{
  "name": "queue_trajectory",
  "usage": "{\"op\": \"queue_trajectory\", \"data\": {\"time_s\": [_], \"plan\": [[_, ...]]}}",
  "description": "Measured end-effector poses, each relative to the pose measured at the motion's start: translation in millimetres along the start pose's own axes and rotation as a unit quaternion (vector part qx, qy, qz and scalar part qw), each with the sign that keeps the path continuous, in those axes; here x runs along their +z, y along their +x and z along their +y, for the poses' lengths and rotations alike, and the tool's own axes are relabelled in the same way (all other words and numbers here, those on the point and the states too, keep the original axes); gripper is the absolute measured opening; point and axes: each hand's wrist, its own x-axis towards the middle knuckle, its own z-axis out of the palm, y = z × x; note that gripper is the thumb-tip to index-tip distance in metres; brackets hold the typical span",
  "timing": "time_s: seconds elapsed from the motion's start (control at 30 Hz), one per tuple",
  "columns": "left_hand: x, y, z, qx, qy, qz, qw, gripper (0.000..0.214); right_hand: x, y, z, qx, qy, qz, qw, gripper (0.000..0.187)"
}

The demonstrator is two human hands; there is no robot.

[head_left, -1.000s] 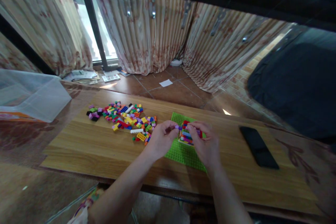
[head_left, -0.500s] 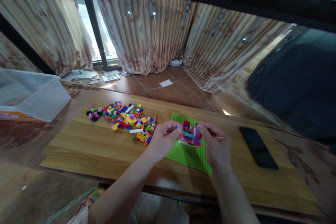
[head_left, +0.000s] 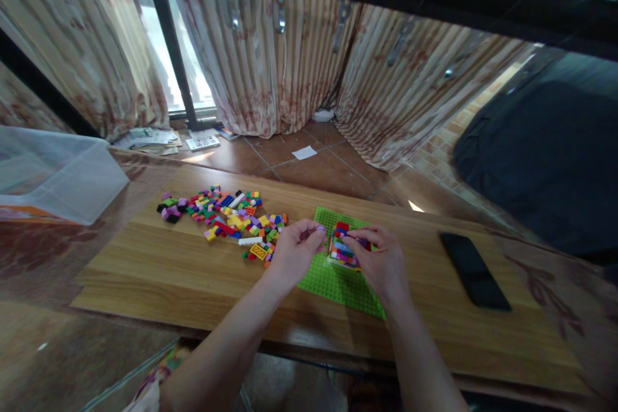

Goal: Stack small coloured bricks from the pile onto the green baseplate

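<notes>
A green studded baseplate (head_left: 338, 283) lies on the wooden table (head_left: 168, 270). On it stands a small stack of many-coloured bricks (head_left: 342, 248). My left hand (head_left: 294, 254) is curled at the stack's left side and pinches a small purple brick (head_left: 320, 229) between thumb and fingertips. My right hand (head_left: 381, 264) is closed on the right side of the stack, fingertips on its top edge. A spread of loose coloured bricks (head_left: 226, 215) lies to the left of my left hand.
A black phone (head_left: 474, 269) lies flat at the table's right. A clear plastic box (head_left: 53, 174) sits at the far left. Behind the table are a tiled floor, striped curtains, papers and a dark bag (head_left: 545, 154) at the right.
The stack, lifted and tilted half a second ago, sits down on the baseplate again. My right hand closed back over it; my left hand drew slightly away with the purple brick.
</notes>
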Motion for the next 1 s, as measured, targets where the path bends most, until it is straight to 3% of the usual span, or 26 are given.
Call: {"op": "queue_trajectory", "data": {"time_s": [0.43, 0.7, 0.87, 1.0], "plan": [[-4.0, 0, 0, 0.013, 0.017, 0.0, 1.0, 0.015, 2, 6, 1, 0.031, -0.014, 0.014, 0.999, 0.03], [-5.0, 1, -1, 0.012, 0.015, 0.0, 1.0, 0.014, -9, 7, 15, 0.071, 0.076, 0.024, 0.994, 0.029], [-5.5, 0, 1, 0.006, 0.014, -0.001, 1.0, 0.013, -8, 5, 12, 0.033, 0.039, 0.006, 0.999, 0.023], [-5.9, 0, 0, 0.017, 0.02, 0.0, 1.0, 0.013, -6, 3, 5, 0.001, -0.013, 0.024, 1.0, 0.021]]}}
